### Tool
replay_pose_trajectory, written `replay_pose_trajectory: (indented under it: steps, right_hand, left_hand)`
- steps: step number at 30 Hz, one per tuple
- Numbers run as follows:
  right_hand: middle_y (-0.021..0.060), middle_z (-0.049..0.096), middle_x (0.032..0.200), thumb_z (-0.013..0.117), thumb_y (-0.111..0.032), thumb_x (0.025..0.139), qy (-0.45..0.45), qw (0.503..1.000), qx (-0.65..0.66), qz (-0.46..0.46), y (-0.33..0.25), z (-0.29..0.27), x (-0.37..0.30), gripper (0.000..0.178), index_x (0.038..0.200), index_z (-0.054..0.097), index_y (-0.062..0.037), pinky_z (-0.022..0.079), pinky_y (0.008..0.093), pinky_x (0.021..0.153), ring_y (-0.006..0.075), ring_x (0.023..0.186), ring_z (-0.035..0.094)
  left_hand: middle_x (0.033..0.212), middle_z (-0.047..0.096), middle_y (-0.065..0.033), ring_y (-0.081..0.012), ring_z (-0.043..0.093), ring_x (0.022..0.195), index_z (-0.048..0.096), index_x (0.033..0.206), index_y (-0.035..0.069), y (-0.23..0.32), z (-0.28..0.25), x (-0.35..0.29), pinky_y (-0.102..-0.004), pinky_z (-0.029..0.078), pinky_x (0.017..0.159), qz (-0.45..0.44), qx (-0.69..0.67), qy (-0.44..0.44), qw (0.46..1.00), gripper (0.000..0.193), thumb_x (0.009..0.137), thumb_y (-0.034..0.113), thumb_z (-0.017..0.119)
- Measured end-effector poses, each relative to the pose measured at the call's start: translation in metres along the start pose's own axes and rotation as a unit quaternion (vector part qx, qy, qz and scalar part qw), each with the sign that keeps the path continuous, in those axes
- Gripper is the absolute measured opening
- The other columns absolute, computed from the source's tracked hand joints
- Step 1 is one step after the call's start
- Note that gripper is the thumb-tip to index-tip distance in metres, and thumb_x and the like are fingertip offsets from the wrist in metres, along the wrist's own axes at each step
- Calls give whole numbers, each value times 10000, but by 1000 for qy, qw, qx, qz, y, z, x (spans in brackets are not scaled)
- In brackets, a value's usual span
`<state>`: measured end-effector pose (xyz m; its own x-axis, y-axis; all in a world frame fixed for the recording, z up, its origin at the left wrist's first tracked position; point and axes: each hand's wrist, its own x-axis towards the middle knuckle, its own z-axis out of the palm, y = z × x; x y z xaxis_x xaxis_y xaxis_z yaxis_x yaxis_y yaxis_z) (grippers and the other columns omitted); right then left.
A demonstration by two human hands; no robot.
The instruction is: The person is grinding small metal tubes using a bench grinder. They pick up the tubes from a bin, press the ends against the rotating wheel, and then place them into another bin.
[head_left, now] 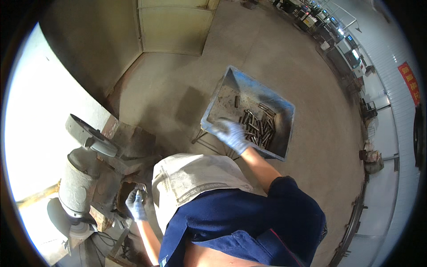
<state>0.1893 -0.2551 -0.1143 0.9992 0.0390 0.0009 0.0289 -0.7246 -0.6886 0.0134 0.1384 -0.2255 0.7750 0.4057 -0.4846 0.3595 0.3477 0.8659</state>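
while a blue bin (262, 90) holds metal rods (258, 127), right hand (232, 135) near, left hand (135, 204) apart, each grip unclear

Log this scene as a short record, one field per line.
Left hand: gloved, beside the grey machine; grip unclear
Right hand: gloved, blurred, at the near left side of the blue bin; contact unclear
Bin contents: metal rods, mostly heaped toward the right; one lies apart
Lap: pale cloth
Background: equipment along the wall, upper right
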Motion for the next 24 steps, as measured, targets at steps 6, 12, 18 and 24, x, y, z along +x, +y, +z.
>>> replay_pose_trajectory:
  steps: [6, 12, 18, 24]
  right_hand:
    - [158, 621, 1034, 725, -234, 729, -219, 924, 72, -306, -59, 100, 15, 347, 975, 647, -2, 477, 348, 869, 267, 995, 591]
    - [118, 643, 1018, 641, -75, 750, -408, 850, 161, -292, -60, 70, 18, 244, 977, 651, 15, 477, 335, 867, 228, 958, 606]
    - [93, 655, 903, 582, -83, 877, -534, 804, 176, -195, -76, 83, 14, 183, 952, 642, 74, 495, 271, 733, 127, 791, 586]
    - [85, 651, 869, 588, -105, 879, -610, 755, 108, -214, -84, 64, 1, 197, 972, 640, 61, 479, 270, 721, 125, 764, 579]
  left_hand:
    - [790, 644, -25, -79, 560, 704, 656, 961, -12, 10, -13, -38, -214, 454, 636, 120, 138, 94, 979, 157, 834, 77, 628]
    - [785, 656, -120, -156, 596, 717, 648, 891, -13, 39, -10, -169, -311, 473, 675, 107, 223, 276, 929, 229, 825, 203, 611]
    - [731, 666, -94, -148, 614, 653, 664, 879, 8, -40, -61, -366, -299, 487, 643, 46, 153, 584, 796, 200, 798, 183, 610]
    - [713, 661, -85, -129, 614, 626, 680, 849, 32, -170, -19, -549, -284, 492, 615, -98, 32, 750, 653, 160, 782, 160, 610]
